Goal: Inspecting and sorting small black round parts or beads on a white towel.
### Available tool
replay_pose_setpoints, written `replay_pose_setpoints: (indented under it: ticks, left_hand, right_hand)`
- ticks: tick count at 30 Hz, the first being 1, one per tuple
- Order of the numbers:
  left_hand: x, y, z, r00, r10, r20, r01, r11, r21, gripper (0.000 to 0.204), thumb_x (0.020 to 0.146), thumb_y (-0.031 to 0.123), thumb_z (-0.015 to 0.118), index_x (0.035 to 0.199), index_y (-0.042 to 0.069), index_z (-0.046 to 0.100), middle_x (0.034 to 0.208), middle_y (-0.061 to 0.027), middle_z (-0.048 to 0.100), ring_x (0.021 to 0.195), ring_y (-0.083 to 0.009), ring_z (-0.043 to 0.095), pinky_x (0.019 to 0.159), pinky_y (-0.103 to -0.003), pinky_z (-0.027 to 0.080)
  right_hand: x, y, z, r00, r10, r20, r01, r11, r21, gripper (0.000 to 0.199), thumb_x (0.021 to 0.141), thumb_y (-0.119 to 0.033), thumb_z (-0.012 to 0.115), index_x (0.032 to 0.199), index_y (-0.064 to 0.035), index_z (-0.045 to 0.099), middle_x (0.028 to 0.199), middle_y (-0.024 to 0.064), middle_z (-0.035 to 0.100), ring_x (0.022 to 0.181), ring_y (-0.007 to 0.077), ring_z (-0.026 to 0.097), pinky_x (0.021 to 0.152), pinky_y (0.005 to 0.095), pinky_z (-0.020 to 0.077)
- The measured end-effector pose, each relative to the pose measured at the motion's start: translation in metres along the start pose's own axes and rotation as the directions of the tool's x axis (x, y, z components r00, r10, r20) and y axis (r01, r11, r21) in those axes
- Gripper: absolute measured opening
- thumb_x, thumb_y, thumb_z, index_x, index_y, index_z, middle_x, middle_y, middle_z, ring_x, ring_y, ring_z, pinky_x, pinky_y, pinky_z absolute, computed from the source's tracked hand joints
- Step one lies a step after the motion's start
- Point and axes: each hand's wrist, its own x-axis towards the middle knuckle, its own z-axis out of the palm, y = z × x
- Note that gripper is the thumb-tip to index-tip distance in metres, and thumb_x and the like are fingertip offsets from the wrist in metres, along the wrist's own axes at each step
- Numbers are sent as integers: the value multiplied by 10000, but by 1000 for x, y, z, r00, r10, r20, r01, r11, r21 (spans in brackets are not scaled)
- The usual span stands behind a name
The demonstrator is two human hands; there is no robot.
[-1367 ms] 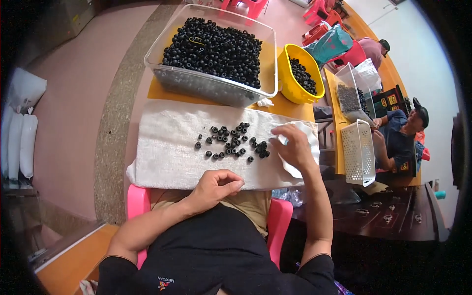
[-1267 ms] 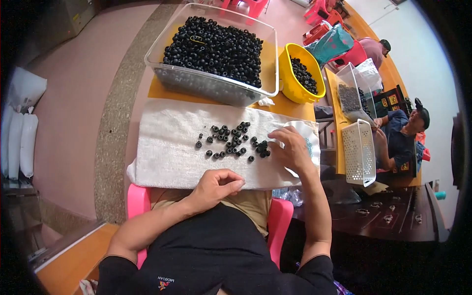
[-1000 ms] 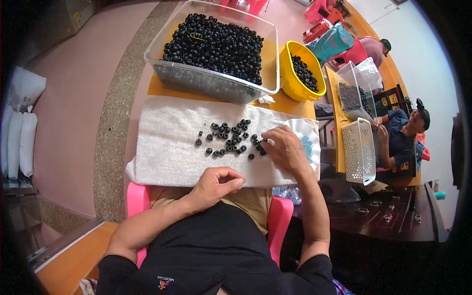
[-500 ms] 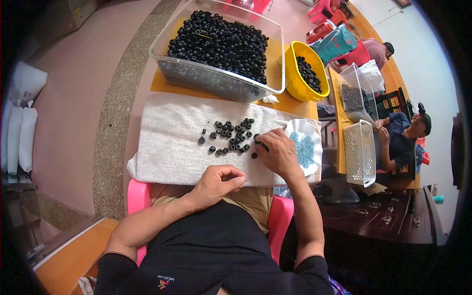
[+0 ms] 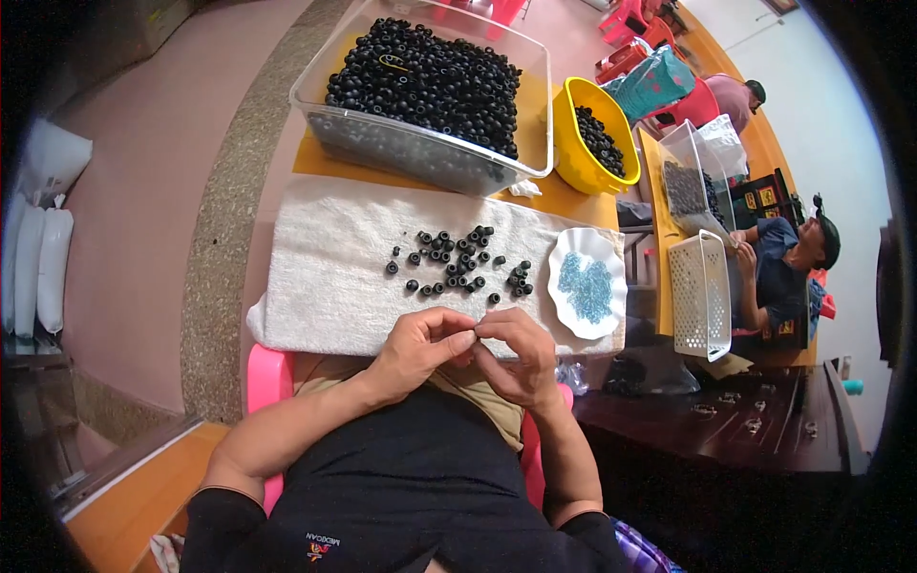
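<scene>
My left hand (image 5: 418, 353) and my right hand (image 5: 521, 351) meet at the towel's near edge, thumb and fingertips pinched together. Whatever they hold between them is too small and covered to name. Just beyond, loose black bead-like rings (image 5: 466, 263) lie scattered on the white towel (image 5: 330, 258), each with a hole. A smaller cluster of black rings (image 5: 521, 277) sits to their right. Beside that cluster stands a white scalloped dish (image 5: 604, 323) with small clear-blue pieces (image 5: 585, 286) in it.
A clear plastic bin (image 5: 420, 162) full of black rings stands behind the towel, a yellow bowl (image 5: 573, 172) with more to its right. Farther right are a white perforated basket (image 5: 702, 296), another clear bin (image 5: 683, 153) and a seated person (image 5: 788, 258).
My right hand has come back from the rings near the dish to my left hand, and its fingertips now touch the left ones. The small cluster and the whole dish are uncovered.
</scene>
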Motion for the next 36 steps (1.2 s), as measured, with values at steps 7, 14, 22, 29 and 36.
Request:
replay_pose_setpoints:
  ticks: [7, 14, 22, 29, 36]
  left_hand:
    - [-2, 3, 0, 1000, -8, 14, 9, 999, -45, 183, 916, 90, 646, 1070, -7, 626, 964, -48, 661, 839, -88, 618, 764, -236, 516]
    - [-1, 2, -1, 999, -8, 46, 9, 1000, -16, 166, 912, 82, 646, 1043, -15, 622, 968, -55, 664, 862, -99, 621, 789, -241, 510]
    - [0, 1, 2, 999, 51, -18, -52, 998, -35, 178, 920, 83, 641, 1069, -11, 612, 984, -63, 660, 851, -97, 622, 765, -236, 536]
    - [-2, -1, -1, 999, -36, -19, 35, 998, -53, 183, 917, 92, 641, 1067, -9, 612, 938, -61, 651, 829, -117, 628, 750, -262, 536]
    - [-1, -6, 1, 998, -65, 10, 65, 998, -26, 211, 942, 112, 615, 1117, -7, 618, 918, -44, 638, 817, -111, 623, 754, -281, 559]
  right_hand:
    - [-12, 12, 2, 999, 47, 27, -51, 988, 144, 222, 755, 20, 719, 953, -20, 628, 900, 132, 650, 830, 260, 641, 718, 331, 513]
    - [-12, 11, 10, 998, 58, 31, -63, 979, 192, 328, 740, 31, 734, 1049, -31, 642, 973, 140, 623, 849, 235, 644, 718, 311, 513]
    - [-22, 16, 20, 995, 44, -88, -27, 981, 193, 304, 751, 39, 742, 1031, -33, 648, 965, 124, 633, 754, 191, 649, 672, 281, 519]
    - [-25, 16, -7, 992, 20, -126, -28, 997, -65, 232, 760, 51, 707, 971, -22, 643, 927, 136, 643, 743, 217, 654, 675, 299, 520]
    - [-32, 64, -77, 974, 153, -166, -223, 757, -615, 179, 754, -3, 681, 928, -41, 662, 891, 125, 673, 843, 308, 631, 738, 381, 508]
